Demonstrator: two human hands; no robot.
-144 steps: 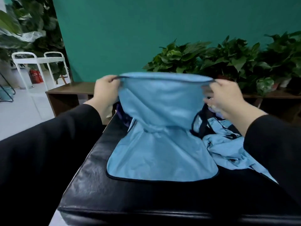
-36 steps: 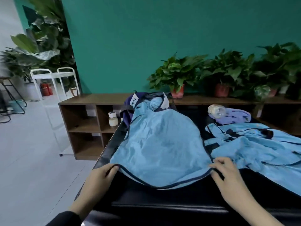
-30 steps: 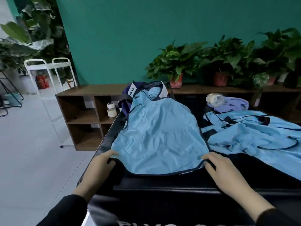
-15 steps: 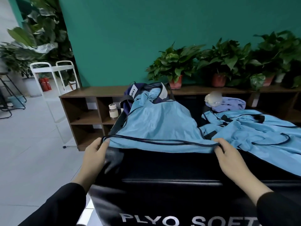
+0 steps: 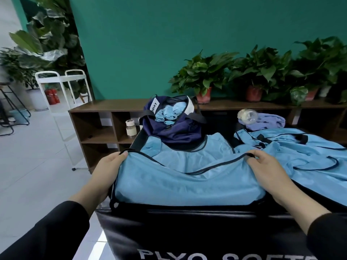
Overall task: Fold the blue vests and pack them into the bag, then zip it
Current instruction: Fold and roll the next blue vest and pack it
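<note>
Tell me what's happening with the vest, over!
Left grip and right grip each pinch a hem corner of the blue vest, folded halfway. Navy bag open, rolled vests inside. More vests heaped right, unfolded.

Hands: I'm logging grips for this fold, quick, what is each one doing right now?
Left hand: pinches the left corner of the blue vest hem.
Right hand: pinches the vest's right hem corner.
</note>
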